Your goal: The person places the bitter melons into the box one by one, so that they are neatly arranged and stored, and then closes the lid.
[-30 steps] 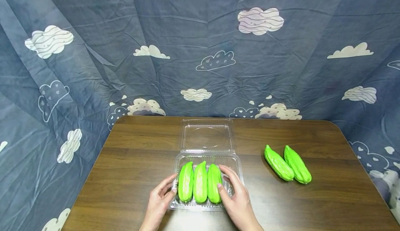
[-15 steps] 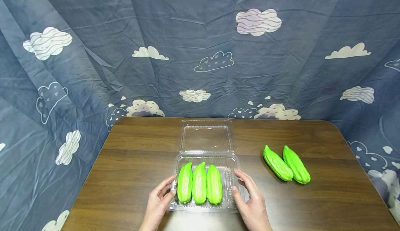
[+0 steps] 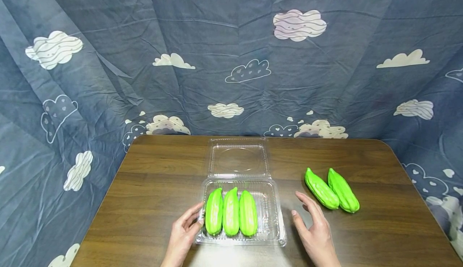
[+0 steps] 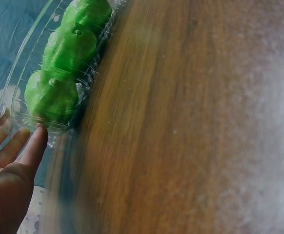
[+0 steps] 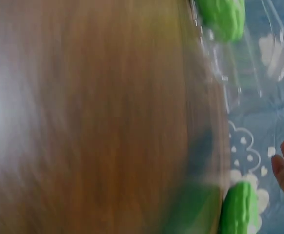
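Note:
A clear plastic clamshell container [image 3: 267, 215] lies on the table with its lid [image 3: 238, 158] folded back. Three bright green, ridged bitter melons stand side by side in its base: a left one [image 3: 214, 212], a middle one [image 3: 231, 212] and a right one [image 3: 248, 214]. My left hand [image 3: 182, 233] holds the base's left rim between thumb and fingers. Between the container and two more bitter melons, my right hand [image 3: 314, 229] hovers with fingers spread apart, touching nothing. Those two, a nearer one [image 3: 322, 189] and a farther-right one [image 3: 343, 190], lie slanted on the table.
The brown wood-grain table [image 3: 155, 186] has rounded far corners. A blue cloth [image 3: 202, 38] printed with clouds hangs behind it and at both sides. The right part of the container's base holds no melon.
My right hand has let go of the right-hand melon in the container and moved right, past the container's rim, towards the two loose melons. My left hand has stayed at the left rim.

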`<state>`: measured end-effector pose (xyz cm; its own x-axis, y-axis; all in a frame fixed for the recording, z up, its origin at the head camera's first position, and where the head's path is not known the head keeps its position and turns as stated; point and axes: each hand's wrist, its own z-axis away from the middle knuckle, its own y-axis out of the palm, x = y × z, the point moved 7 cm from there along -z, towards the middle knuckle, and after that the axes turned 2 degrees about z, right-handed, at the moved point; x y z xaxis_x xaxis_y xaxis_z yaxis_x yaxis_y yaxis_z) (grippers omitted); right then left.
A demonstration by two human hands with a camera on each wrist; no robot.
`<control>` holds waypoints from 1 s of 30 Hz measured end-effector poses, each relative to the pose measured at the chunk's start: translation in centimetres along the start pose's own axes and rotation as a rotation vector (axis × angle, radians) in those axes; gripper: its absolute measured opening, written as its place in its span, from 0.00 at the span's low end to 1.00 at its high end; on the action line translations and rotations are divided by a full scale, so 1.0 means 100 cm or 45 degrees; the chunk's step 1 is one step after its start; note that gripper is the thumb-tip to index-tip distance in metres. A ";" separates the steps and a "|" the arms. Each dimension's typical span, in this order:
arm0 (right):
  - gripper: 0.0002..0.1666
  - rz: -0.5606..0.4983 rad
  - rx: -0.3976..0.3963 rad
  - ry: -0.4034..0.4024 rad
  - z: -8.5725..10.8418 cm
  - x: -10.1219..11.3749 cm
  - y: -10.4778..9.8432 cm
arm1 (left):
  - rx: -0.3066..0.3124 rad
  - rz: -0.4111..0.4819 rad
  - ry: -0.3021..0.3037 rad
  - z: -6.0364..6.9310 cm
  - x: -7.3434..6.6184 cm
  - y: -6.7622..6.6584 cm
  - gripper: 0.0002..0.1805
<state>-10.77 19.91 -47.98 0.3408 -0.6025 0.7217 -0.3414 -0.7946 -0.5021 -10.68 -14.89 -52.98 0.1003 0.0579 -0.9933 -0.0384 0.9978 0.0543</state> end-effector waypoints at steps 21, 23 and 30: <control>0.36 0.212 0.007 -0.072 -0.032 -0.043 -0.050 | -0.010 -0.005 0.008 -0.001 -0.001 -0.001 0.28; 0.36 0.234 -0.002 -0.043 -0.033 -0.049 -0.054 | -0.011 -0.001 0.006 -0.001 0.000 -0.001 0.28; 0.34 0.323 -0.002 0.095 -0.034 -0.070 -0.065 | -0.002 0.002 -0.002 -0.001 0.000 0.000 0.28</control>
<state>-13.94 29.57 -48.15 0.1788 -0.7752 0.6058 -0.4090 -0.6186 -0.6709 -10.75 -14.91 -52.96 0.1015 0.0596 -0.9930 -0.0403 0.9976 0.0558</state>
